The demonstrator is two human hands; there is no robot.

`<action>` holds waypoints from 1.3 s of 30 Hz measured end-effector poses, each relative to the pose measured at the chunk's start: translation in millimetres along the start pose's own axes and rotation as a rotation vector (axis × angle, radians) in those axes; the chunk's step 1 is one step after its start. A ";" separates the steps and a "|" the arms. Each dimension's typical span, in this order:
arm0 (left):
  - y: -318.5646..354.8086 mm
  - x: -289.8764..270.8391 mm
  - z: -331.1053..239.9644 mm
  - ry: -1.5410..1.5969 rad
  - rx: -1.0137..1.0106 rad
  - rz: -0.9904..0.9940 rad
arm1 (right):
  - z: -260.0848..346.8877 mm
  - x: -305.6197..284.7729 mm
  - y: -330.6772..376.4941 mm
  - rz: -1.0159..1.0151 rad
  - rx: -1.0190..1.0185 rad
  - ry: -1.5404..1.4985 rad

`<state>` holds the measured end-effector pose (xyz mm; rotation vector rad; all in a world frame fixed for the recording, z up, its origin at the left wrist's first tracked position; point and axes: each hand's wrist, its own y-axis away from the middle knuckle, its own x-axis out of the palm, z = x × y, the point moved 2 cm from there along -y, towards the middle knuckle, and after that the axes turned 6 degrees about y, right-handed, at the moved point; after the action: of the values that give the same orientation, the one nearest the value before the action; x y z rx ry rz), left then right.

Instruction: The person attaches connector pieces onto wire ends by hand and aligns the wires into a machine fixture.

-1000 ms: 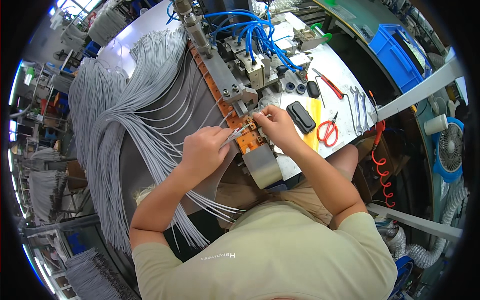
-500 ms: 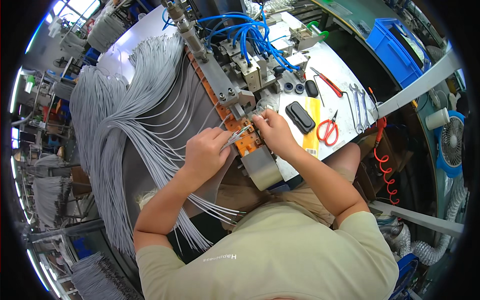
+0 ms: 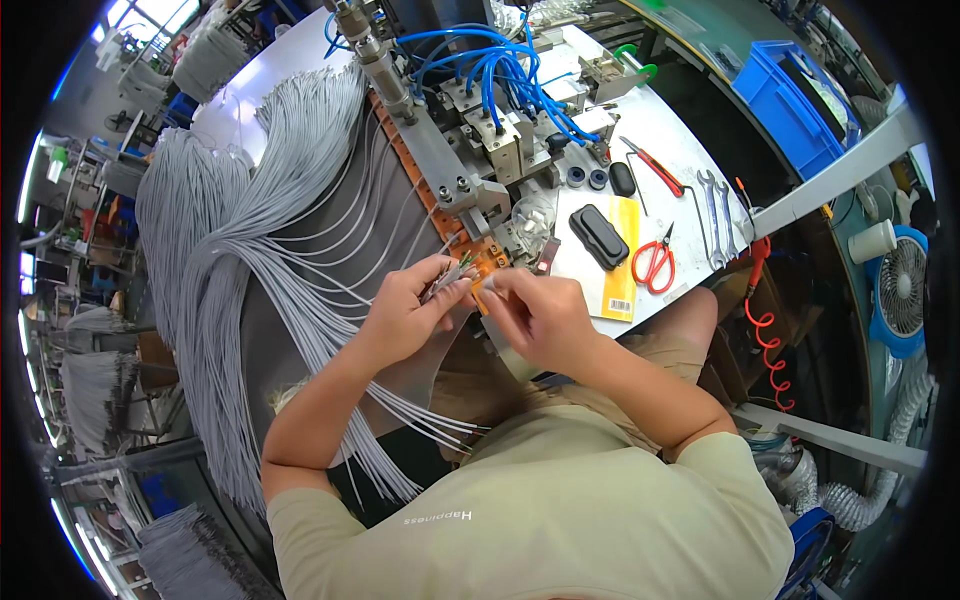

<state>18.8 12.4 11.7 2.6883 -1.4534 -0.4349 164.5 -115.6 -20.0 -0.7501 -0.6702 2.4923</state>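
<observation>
Several grey cable ends with thin coloured wires (image 3: 464, 262) are pinched in my left hand (image 3: 405, 312), its fingers closed round them. Close by on the right, my right hand (image 3: 545, 315) has thumb and fingers pressed together near the wire tips. What it pinches is small and pale, and I cannot make it out. Both hands are over the near end of the orange fixture strip (image 3: 492, 256) on the machine. A large bundle of grey cables (image 3: 215, 255) lies to the left, its near ends hanging down past my left forearm.
The machine (image 3: 490, 130) with blue air hoses stands ahead. On the white table (image 3: 690, 130) to the right are red scissors (image 3: 655, 265), a black case (image 3: 600, 236) on a yellow packet (image 3: 622, 290), wrenches (image 3: 716, 215) and a clear round dish (image 3: 533, 220). A coiled red hose (image 3: 768, 340) hangs beyond.
My right hand has come back from beside the clear dish, down and towards me, to the wire tips. My left hand has shifted slightly nearer with the cables. The dish is now uncovered.
</observation>
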 end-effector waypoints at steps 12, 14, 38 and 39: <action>-0.7 -0.2 11.5 -0.222 0.190 -0.076 | -5.6 5.6 -7.6 0.070 0.099 0.113; 0.0 -0.1 9.3 -0.225 0.177 -0.104 | -3.6 6.0 -9.3 0.060 0.084 0.122; 6.3 5.4 0.0 -0.534 0.403 -0.273 | -3.5 8.7 -16.9 0.224 0.394 -0.132; 6.8 5.7 -1.0 -0.553 0.413 -0.282 | -3.2 8.6 -16.9 0.243 0.418 -0.154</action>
<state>16.5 3.8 12.7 3.3055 -1.3889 -1.0778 164.6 -96.8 -16.1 -0.5095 -0.0946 2.7988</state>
